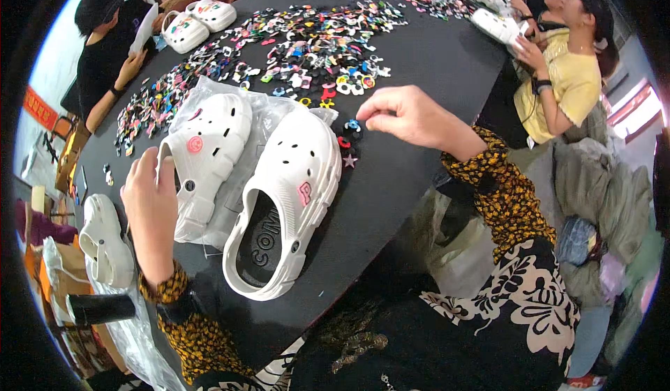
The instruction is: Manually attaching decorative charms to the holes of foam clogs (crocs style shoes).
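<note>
Two white clog shoes lie on a clear plastic bag (272, 108) on the black table (433, 63). The left clog (209, 147) carries a pink round charm; my left hand (150, 206) rests against its heel strap. The right clog (286, 196) has a pink letter charm on its side. My right hand (405, 115) hovers just right of that clog's toe, fingers pinched together over a few small charms (347, 143) lying on the table. Whether a charm sits between the fingertips is not visible.
A wide spread of colourful small charms (307, 42) covers the table's far half. Another white clog pair (195, 23) sits far left by a seated person in black (105, 49). A person in yellow (569, 77) holds a white clog at the right. A spare clog (105, 241) lies low left.
</note>
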`<state>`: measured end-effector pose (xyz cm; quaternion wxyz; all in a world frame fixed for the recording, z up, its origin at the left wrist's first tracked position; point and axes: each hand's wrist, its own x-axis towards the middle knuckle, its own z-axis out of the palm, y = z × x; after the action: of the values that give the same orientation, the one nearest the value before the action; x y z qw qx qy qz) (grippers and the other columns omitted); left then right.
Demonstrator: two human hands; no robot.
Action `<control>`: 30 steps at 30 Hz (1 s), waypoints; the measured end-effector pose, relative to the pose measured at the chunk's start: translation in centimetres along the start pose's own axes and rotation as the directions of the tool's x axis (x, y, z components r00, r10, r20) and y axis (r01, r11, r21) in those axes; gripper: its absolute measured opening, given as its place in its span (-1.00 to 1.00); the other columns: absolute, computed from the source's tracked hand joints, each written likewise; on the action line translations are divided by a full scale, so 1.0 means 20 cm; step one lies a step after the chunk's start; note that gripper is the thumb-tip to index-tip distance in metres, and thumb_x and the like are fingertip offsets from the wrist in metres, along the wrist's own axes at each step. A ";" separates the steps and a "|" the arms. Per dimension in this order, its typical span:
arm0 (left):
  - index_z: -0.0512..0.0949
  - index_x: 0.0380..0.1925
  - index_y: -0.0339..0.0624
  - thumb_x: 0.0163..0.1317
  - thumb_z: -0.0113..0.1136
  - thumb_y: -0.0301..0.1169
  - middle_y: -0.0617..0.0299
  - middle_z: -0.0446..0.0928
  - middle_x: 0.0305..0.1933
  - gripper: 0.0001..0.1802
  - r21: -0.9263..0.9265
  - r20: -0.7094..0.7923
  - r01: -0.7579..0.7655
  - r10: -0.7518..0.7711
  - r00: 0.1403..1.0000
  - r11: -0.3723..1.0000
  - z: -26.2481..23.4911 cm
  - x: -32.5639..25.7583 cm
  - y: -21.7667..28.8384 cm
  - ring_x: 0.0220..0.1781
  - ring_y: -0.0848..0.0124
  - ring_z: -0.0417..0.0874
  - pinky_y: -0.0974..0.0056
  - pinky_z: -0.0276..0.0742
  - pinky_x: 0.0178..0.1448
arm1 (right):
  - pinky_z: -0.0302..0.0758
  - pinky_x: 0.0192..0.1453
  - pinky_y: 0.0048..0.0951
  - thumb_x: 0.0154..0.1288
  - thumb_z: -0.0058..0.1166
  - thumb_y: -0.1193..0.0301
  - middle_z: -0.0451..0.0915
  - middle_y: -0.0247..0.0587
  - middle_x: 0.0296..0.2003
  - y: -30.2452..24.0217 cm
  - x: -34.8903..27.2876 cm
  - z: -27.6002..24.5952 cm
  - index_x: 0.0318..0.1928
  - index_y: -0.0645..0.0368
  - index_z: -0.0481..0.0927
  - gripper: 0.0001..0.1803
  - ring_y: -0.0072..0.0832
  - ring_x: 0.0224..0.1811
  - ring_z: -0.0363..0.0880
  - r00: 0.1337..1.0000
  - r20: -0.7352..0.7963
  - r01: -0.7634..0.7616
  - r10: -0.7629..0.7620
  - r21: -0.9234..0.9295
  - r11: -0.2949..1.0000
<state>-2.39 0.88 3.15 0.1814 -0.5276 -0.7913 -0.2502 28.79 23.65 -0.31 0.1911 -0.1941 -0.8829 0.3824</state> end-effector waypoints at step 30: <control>0.46 -0.13 -0.25 -0.08 0.18 -0.61 0.07 0.56 -0.18 -0.59 -0.072 0.218 -0.361 0.367 0.904 0.930 -0.03 -0.33 0.53 -0.20 0.15 0.56 0.12 0.44 -0.09 | 0.46 -0.25 -0.62 0.22 0.05 0.65 0.54 -0.39 -0.43 -0.20 -0.03 0.09 -0.24 0.28 0.48 -0.90 -0.71 -0.34 0.51 0.999 -0.051 0.023 -0.007 0.325 0.945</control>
<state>9.96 -0.92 2.14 0.1251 -0.6937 -0.6906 -0.1619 27.56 19.67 1.46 0.2452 -0.1627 -0.8040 0.5167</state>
